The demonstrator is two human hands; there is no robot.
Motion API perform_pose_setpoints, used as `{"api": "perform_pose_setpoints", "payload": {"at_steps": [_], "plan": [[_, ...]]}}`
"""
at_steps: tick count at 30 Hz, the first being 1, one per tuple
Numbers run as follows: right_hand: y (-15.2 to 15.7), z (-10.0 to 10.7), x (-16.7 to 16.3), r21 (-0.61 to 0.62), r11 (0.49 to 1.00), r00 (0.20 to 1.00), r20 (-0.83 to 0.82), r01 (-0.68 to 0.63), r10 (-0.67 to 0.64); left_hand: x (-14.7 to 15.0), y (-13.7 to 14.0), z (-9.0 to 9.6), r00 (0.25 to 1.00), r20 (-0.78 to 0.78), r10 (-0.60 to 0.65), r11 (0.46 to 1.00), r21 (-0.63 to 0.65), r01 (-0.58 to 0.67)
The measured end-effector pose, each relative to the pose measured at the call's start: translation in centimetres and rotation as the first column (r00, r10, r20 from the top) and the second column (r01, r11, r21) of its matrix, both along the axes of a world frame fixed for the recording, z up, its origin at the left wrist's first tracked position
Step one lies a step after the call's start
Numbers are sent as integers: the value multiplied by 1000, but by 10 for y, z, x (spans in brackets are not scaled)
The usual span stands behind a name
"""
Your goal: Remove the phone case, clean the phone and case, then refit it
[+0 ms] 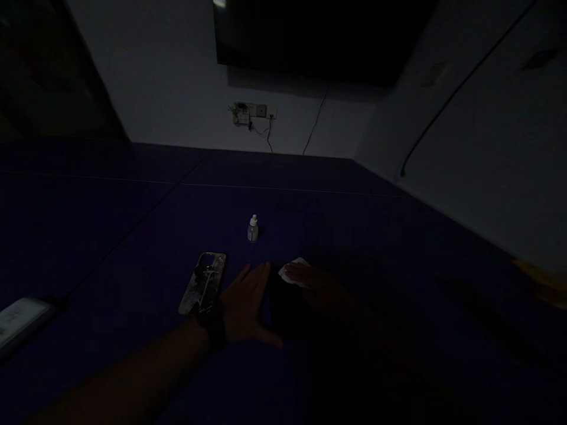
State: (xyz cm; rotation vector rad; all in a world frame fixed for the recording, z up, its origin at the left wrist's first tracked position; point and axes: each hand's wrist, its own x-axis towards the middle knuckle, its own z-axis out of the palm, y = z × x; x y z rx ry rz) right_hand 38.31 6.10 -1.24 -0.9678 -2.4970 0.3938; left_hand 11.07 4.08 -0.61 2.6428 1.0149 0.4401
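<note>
My left hand lies flat with its fingers stretched and thumb spread, a dark band around the wrist. It rests along the left side of a black, flat, rectangular object whose kind the dim light hides. My right hand presses a folded white tissue at the far end of that object; most of this hand is in deep shadow. Left of my left hand is a patterned phone case with a camera cutout. A small clear dropper bottle with a white cap stands upright beyond my hands.
The dark blue table reaches to the wall. A pale box-like object is at the left edge, and a yellowish item at the right. Sockets with cables sit on the wall below a large black screen.
</note>
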Motion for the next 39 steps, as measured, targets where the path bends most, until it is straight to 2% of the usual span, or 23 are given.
{"api": "perform_pose_setpoints", "payload": {"at_steps": [8, 13, 18, 21, 25, 28, 32, 35, 39], "plan": [[-1, 0, -1, 40, 998, 999, -5, -45, 46, 1, -2, 5, 1000, -12, 1, 1000, -6, -1], [0, 1, -7, 11, 1000, 1000, 23, 5, -5, 1, -3, 8, 999, -47, 7, 1000, -19, -8], [-2, 6, -5, 17, 992, 991, -46, -124, 125, 2, -2, 9, 999, -54, 3, 999, -33, -5], [-2, 6, 2, 49, 996, 993, -86, -72, 76, 2, -2, 9, 999, -47, 13, 999, -37, -15], [0, 5, -1, -1, 1000, 1000, 2, 9, -9, 2, -2, 8, 999, -32, 8, 1000, -24, -9], [-1, 5, -7, -34, 999, 999, 29, -19, 20, 1, -1, 6, 999, -41, 6, 1000, -20, -6], [-3, 5, -4, 7, 995, 994, -52, -100, 100, 1, -1, 5, 999, -46, 6, 1000, -23, -8], [-3, 4, 0, 36, 999, 996, -84, -38, 41, 2, -1, 6, 999, -40, 7, 1000, -26, -8], [-2, 4, -7, -11, 999, 999, -6, 33, -33, 1, -2, 10, 999, -49, 4, 999, -40, -6]]}}
